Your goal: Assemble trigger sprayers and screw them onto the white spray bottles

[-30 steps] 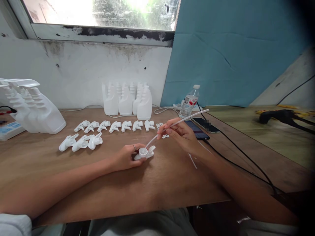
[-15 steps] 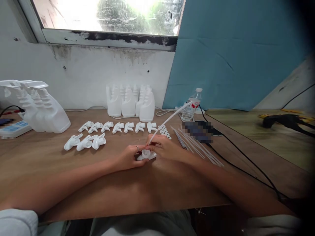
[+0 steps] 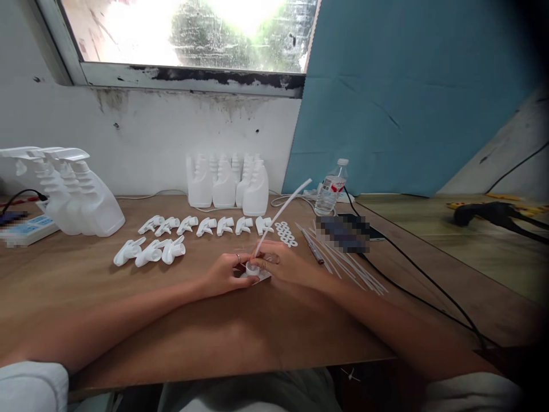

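Note:
On the tabletop in front of me lies a white spray trigger head (image 3: 252, 271), its round collar facing up. My left hand (image 3: 227, 274) is closed around its left side, with a ring on one finger. Between the fingertips of my right hand (image 3: 278, 262) is a thin white tube (image 3: 283, 207), which slants up and to the right. The tube's lower end is at the collar, partly hidden by my fingers; how deep it sits I cannot make out. Just beyond my right hand lie several small white rings (image 3: 285, 233).
White spray bottles (image 3: 256, 189) stand against the wall, more bottles (image 3: 96, 200) at left. Several trigger heads (image 3: 206, 226) lie in rows. Right are loose tubes (image 3: 364, 272), a pen (image 3: 313, 247), a water bottle (image 3: 329, 191), a phone (image 3: 343, 232) and black cables (image 3: 422, 269).
My right hand has brought the tube's lower end down and left to the trigger head's collar, and the tube stands steeper. The view has tilted slightly upward.

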A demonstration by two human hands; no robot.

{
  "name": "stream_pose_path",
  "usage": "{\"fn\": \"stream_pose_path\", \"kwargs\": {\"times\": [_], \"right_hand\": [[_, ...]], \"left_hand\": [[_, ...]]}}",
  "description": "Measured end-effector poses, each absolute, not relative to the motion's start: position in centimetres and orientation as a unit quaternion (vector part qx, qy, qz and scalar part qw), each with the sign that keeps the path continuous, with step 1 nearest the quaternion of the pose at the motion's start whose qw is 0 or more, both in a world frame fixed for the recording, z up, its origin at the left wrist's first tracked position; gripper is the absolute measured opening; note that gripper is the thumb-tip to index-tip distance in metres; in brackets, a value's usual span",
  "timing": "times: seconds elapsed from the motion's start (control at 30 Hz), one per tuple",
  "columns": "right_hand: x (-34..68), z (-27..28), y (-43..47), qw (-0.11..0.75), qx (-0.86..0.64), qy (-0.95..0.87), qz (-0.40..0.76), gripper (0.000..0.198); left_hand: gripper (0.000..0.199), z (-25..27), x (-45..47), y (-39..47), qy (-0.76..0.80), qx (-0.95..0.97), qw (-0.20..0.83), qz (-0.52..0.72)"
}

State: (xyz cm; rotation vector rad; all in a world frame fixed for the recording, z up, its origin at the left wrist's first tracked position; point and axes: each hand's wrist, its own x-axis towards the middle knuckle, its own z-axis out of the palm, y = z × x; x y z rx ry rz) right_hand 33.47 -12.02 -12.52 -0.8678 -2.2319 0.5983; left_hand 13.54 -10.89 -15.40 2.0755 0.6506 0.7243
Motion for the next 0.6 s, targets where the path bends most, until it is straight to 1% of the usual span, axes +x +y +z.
{"fn": "stream_pose_path", "kwargs": {"times": [0.07,0.1,0.17,0.2,0.23,0.3,0.37,0.43,0.5,0.6], "right_hand": [[34.1,-12.5,-11.8,0.345,-0.318,-0.847,0.249,0.013],[34.5,-12.6,-11.5,0.361,-0.314,-0.837,0.267,0.020],[35.4,-12.8,-10.9,0.404,-0.324,-0.790,0.328,0.046],[35.8,-12.8,-10.6,0.425,-0.333,-0.754,0.374,0.055],[36.2,-12.8,-10.3,0.443,-0.341,-0.713,0.422,0.061],[36.7,-12.6,-9.9,0.470,-0.338,-0.633,0.514,0.056],[37.0,-12.0,-9.7,0.495,-0.320,-0.567,0.576,0.044],[37.4,-11.4,-9.4,0.520,-0.299,-0.515,0.612,0.034],[38.0,-10.9,-9.0,0.549,-0.283,-0.470,0.631,0.029],[39.0,-10.6,-8.4,0.567,-0.273,-0.400,0.666,0.017]], "left_hand": [[0.037,-15.4,13.5,-10.7,0.274,0.786,0.463,0.305],[0.040,-15.4,13.5,-10.6,0.283,0.760,0.493,0.315],[0.045,-15.0,13.7,-10.1,0.298,0.709,0.538,0.344],[0.044,-14.7,14.0,-9.8,0.300,0.693,0.544,0.365],[0.042,-14.3,14.3,-9.4,0.296,0.686,0.539,0.389],[0.037,-13.3,15.4,-8.5,0.273,0.689,0.510,0.437],[0.034,-12.3,16.8,-7.4,0.238,0.692,0.494,0.469],[0.033,-11.6,18.5,-6.2,0.206,0.687,0.504,0.482],[0.034,-11.3,20.2,-5.0,0.181,0.685,0.515,0.482],[0.037,-10.9,22.2,-3.3,0.160,0.717,0.491,0.469]]}}
